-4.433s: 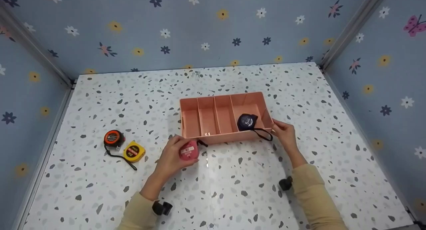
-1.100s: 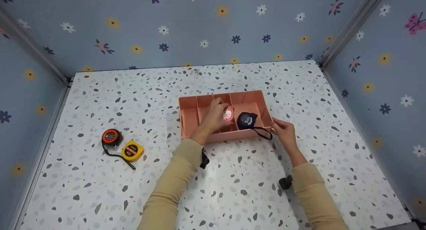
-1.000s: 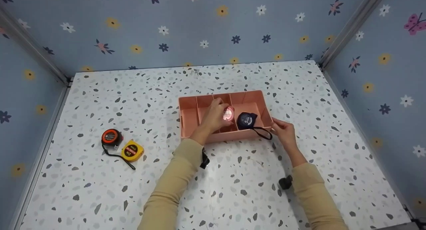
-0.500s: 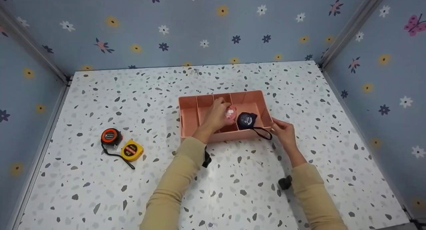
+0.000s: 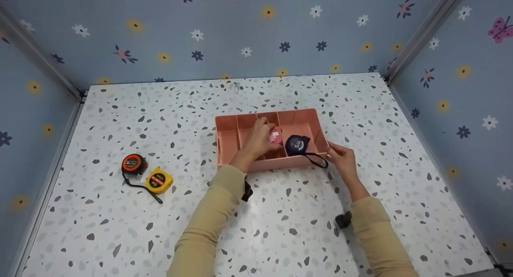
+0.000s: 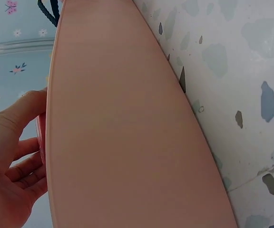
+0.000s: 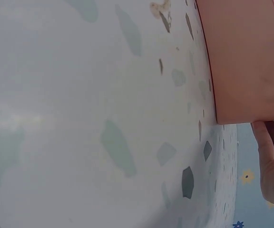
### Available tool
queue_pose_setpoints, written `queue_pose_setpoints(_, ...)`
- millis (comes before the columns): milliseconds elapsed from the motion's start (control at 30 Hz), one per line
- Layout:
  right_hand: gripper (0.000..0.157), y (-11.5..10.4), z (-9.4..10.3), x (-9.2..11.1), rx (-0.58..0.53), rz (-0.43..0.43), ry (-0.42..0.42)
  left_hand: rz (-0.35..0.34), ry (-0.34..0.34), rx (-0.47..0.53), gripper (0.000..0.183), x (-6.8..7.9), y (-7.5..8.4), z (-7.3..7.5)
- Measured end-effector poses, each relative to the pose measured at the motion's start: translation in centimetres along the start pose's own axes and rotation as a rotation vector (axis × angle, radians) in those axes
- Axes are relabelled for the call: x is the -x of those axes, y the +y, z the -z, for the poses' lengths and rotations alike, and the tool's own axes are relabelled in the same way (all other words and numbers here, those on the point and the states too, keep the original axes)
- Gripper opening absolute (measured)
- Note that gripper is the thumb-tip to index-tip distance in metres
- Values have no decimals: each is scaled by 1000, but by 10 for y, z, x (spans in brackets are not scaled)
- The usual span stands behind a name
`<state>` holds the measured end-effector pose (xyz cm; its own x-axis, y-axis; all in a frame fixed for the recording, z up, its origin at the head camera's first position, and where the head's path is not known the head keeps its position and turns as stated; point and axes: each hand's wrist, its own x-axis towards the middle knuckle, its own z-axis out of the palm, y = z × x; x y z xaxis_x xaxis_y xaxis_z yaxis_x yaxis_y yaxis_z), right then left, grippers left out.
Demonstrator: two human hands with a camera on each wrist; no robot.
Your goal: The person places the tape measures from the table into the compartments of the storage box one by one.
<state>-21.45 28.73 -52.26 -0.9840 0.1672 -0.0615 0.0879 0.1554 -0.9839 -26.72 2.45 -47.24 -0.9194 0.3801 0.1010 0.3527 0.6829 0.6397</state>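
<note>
Over a narrow compartment of the salmon-pink divided box (image 5: 276, 163), my left hand (image 5: 255, 142) pinches a pink tape measure (image 5: 275, 136). In the left wrist view, the box's side wall (image 6: 122, 118) covers most of the tape measure and the fingertips of my left hand (image 6: 13, 156). Against the right end of the box rest the fingertips of my right hand (image 5: 344, 158), fairly straight in the right wrist view. A dark 5m tape measure (image 5: 296, 144) sits in the wide right compartment, its black wrist strap (image 5: 318, 160) hanging over the front rim.
Left of the box, an orange-and-black tape measure (image 5: 134, 164) with a black strap lies beside a yellow 2m tape measure (image 5: 159, 180) on the speckled white table (image 5: 296, 245). Blue flowered panels (image 5: 224, 32) enclose the back and both sides.
Over the earlier frames, my left hand has carried the pink tape measure from the box's front left into the box. It shifted slightly right, then back. The right hand stays at the box's end.
</note>
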Motion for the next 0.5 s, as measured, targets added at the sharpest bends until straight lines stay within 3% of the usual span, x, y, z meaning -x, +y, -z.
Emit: queue_pose_setpoints(500,32,0,1,0,-20,17,7,35,-26,-13,61,-2,-4,-5)
